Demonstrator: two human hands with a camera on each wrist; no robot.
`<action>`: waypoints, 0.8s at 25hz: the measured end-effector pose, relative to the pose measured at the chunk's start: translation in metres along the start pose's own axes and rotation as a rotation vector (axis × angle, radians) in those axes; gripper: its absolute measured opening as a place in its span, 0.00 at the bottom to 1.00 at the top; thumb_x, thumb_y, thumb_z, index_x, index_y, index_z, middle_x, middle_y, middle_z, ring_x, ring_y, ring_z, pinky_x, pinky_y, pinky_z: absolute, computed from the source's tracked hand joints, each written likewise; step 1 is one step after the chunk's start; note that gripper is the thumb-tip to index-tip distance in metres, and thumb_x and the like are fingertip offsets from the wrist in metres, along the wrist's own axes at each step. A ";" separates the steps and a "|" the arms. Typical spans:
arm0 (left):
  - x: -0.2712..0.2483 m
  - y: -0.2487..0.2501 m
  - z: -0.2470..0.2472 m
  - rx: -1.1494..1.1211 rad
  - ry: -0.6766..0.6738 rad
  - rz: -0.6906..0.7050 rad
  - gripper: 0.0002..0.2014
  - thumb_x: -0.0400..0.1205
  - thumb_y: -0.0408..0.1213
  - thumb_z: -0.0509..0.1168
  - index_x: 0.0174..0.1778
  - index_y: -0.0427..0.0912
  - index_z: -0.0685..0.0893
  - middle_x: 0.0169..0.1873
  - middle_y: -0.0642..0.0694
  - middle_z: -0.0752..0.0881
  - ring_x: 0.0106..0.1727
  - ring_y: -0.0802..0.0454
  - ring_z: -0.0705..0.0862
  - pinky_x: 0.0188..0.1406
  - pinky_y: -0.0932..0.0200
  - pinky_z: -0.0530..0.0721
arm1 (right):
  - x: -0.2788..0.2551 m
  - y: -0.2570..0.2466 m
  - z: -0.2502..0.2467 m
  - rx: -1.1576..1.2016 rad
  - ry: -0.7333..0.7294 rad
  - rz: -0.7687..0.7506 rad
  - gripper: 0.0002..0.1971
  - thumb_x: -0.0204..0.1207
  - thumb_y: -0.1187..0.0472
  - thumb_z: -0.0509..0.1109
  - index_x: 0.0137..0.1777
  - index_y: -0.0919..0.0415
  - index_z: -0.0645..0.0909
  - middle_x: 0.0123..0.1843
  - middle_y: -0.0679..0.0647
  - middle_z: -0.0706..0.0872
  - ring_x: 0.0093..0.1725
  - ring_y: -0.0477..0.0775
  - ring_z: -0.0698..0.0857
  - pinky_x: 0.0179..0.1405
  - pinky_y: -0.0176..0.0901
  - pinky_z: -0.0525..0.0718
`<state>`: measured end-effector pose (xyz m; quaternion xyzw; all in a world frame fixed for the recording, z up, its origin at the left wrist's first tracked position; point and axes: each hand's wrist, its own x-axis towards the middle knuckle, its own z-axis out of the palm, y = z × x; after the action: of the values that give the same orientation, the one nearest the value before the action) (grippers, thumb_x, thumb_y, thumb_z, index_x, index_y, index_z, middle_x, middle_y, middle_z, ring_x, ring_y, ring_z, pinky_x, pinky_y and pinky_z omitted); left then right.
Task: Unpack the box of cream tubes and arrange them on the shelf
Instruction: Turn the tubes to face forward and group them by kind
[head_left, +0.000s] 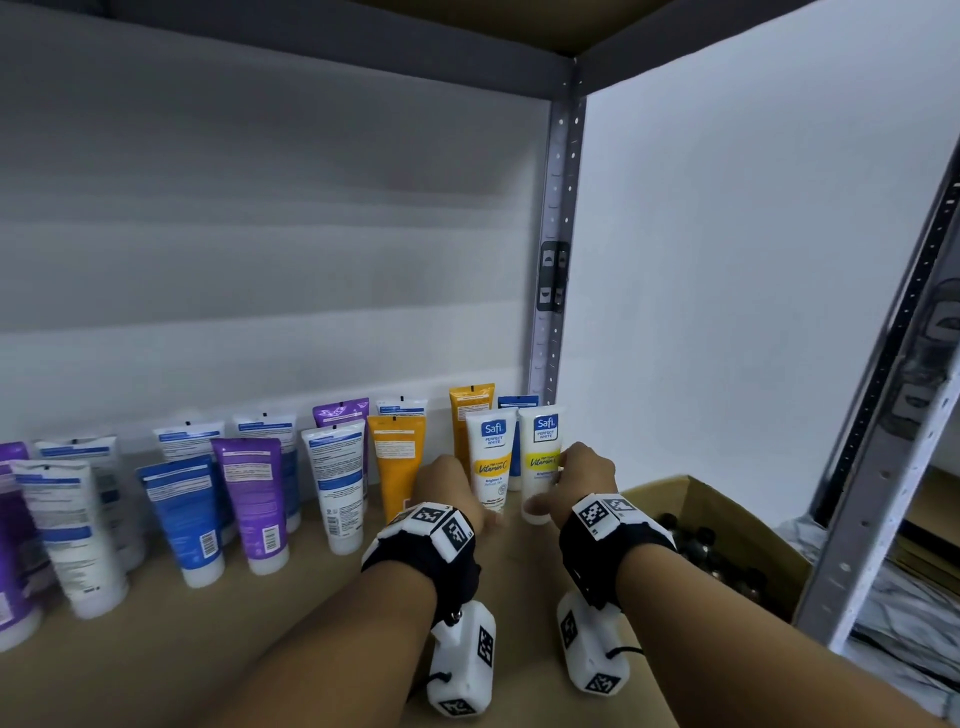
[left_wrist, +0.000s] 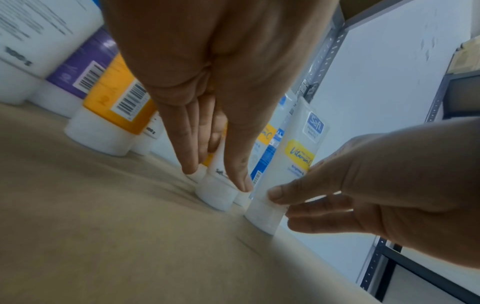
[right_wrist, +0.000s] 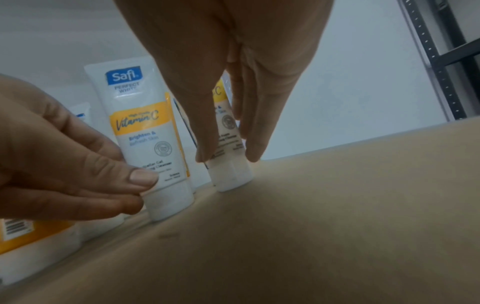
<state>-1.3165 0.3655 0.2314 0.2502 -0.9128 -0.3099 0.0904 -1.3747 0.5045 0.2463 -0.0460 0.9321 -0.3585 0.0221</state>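
2 white tubes stood cap-down at the shelf's (head_left: 291, 613) right end, each hand's grip pinching one near its cap: left hand (head_left: 451, 491) the left tube (head_left: 491, 457), right hand (head_left: 579, 480) the right tube (head_left: 542, 457). Best to seat caps flat, labels forward, then let go gently so neighbours stayed upright.

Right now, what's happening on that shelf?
A person is standing two white Safi Vitamin C tubes cap-down at the right end of the shelf. The left hand pinches the left tube and the right hand the right tube. The cardboard box sits open to the right.
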 end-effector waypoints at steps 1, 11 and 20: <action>-0.004 -0.004 -0.004 0.000 -0.008 -0.010 0.23 0.66 0.45 0.82 0.53 0.41 0.85 0.51 0.45 0.89 0.53 0.47 0.87 0.53 0.56 0.85 | -0.005 0.000 -0.001 -0.001 -0.001 0.028 0.33 0.55 0.60 0.88 0.58 0.63 0.77 0.58 0.59 0.84 0.57 0.61 0.87 0.57 0.51 0.86; -0.056 -0.070 -0.075 -0.026 0.200 -0.146 0.16 0.70 0.45 0.78 0.48 0.41 0.85 0.49 0.47 0.88 0.49 0.47 0.87 0.50 0.56 0.85 | -0.069 -0.047 0.021 -0.061 -0.075 -0.208 0.20 0.65 0.56 0.82 0.55 0.61 0.86 0.55 0.55 0.88 0.56 0.54 0.86 0.53 0.38 0.83; -0.060 -0.087 -0.087 -0.106 0.341 -0.150 0.24 0.75 0.45 0.76 0.64 0.40 0.82 0.60 0.42 0.86 0.62 0.44 0.85 0.51 0.56 0.83 | -0.079 -0.087 0.064 0.092 -0.071 -0.257 0.32 0.69 0.57 0.80 0.71 0.62 0.74 0.68 0.57 0.82 0.68 0.58 0.81 0.66 0.48 0.79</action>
<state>-1.2025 0.2912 0.2468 0.3615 -0.8454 -0.3164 0.2334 -1.2856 0.4057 0.2574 -0.1767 0.8997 -0.3990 0.0110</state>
